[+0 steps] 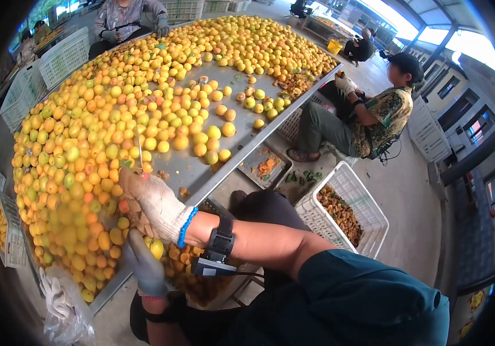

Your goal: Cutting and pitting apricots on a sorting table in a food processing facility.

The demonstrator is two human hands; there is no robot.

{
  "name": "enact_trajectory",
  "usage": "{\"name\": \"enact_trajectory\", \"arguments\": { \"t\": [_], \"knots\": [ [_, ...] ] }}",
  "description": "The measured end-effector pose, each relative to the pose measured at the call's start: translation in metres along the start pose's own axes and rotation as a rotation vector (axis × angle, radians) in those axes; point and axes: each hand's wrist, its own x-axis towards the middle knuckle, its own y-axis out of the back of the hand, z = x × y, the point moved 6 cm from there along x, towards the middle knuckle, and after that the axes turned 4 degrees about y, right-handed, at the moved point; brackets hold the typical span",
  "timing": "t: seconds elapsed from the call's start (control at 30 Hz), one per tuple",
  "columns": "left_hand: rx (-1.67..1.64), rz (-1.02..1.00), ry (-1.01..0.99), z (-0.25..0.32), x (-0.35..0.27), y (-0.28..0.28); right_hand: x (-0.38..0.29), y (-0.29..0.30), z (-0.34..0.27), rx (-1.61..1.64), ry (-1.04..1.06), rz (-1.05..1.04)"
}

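My right hand (154, 201), in a stained white knit glove with a blue cuff, is closed around a small knife (139, 149). The blade points away over the table, and a bit of red shows at its base. Just below, my left hand (146, 261) wears a grey-white glove and holds a yellow apricot (156, 248) by its thumb; its fingers are partly hidden. Both hands are at the near edge of a metal table (217, 177) heaped with apricots (100, 116). Under my wrists, halved apricots (185, 255) fill a container.
A white plastic crate (375, 216) of brown fruit pieces stands at right, near a metal tray (284, 166) with scraps. One seated person (381, 108) works on the right, another (128, 19) across the table. A plastic bag (68, 320) with gloves hangs at the lower left corner.
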Motion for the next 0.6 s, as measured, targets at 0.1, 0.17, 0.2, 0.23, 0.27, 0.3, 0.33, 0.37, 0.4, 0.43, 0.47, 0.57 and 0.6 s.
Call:
{"name": "enact_trajectory", "arguments": {
  "t": [0.1,0.17,0.2,0.23,0.27,0.3,0.33,0.37,0.4,0.43,0.47,0.57,0.6],
  "knots": [
    [-0.359,0.045,0.321,-0.034,-0.003,0.000,0.002,-0.008,0.013,0.138,0.030,-0.006],
    [0.513,0.142,-0.156,-0.021,-0.008,0.003,-0.001,-0.017,0.013,0.036,0.169,-0.008],
    [0.522,0.145,-0.190,-0.017,-0.005,0.003,-0.002,-0.017,0.013,0.034,0.177,-0.006],
    [0.518,0.144,-0.191,-0.014,-0.003,0.002,0.002,-0.018,0.016,0.033,0.179,-0.004],
    [0.388,0.170,-0.185,-0.010,0.000,0.005,0.011,-0.019,0.018,0.009,0.230,0.001],
    [0.254,0.191,-0.179,-0.003,0.005,0.007,0.015,-0.018,0.017,-0.013,0.282,0.010],
    [0.254,0.191,-0.174,0.007,0.008,0.009,0.011,-0.019,0.010,-0.015,0.277,0.011],
    [-0.018,0.148,0.039,0.006,0.015,0.012,0.007,-0.018,0.004,0.003,0.225,0.001],
    [-0.291,0.102,0.249,0.002,0.016,0.009,0.003,-0.019,0.000,0.021,0.174,-0.009],
    [-0.291,0.103,0.253,0.005,0.017,0.007,0.003,-0.020,0.000,0.020,0.170,-0.009],
    [-0.344,0.132,0.284,0.004,0.016,0.007,0.004,-0.021,-0.002,-0.011,0.211,-0.001],
    [-0.436,0.134,0.353,0.000,0.015,0.011,0.007,-0.022,-0.004,-0.024,0.274,0.000],
    [-0.476,0.110,0.397,-0.003,0.014,0.011,0.002,-0.022,-0.008,-0.041,0.268,-0.006]
  ]
}}
